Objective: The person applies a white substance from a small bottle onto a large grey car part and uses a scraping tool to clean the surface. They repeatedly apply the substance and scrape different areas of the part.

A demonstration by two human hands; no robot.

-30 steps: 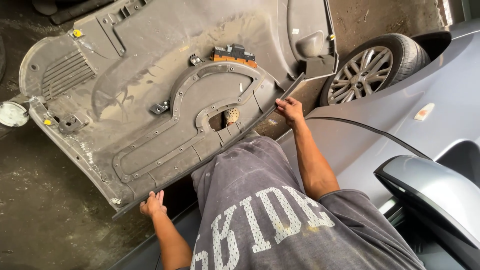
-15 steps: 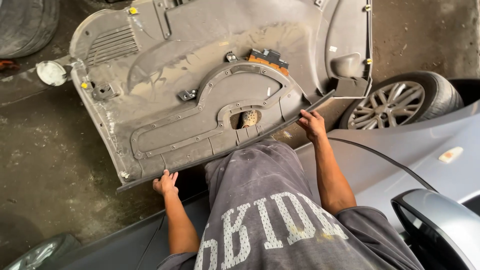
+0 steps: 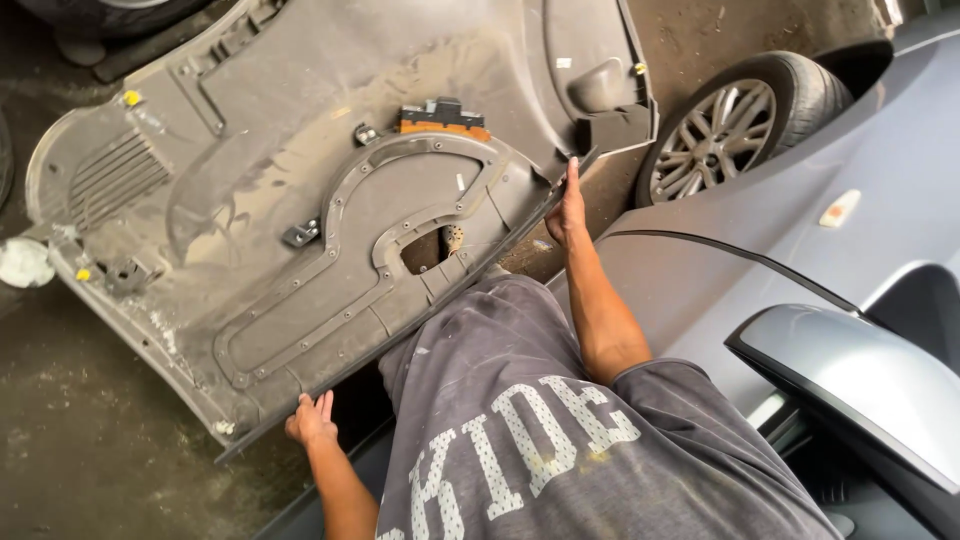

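The dusty grey plastic car door trim panel (image 3: 330,190), filling the frame's upper left, is gripped along its lower edge by the left hand (image 3: 312,420) and right hand (image 3: 568,210), fingers curled; slipping could scratch the silver car body (image 3: 700,270).

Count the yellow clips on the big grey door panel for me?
3. One yellow clip sits at the door panel's top left, above the speaker grille; another on the left edge; a third near the far right edge. More may be hidden.

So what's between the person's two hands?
In the head view, the door panel's lower edge runs from left hand to right hand, with the person's grey shirt below it.
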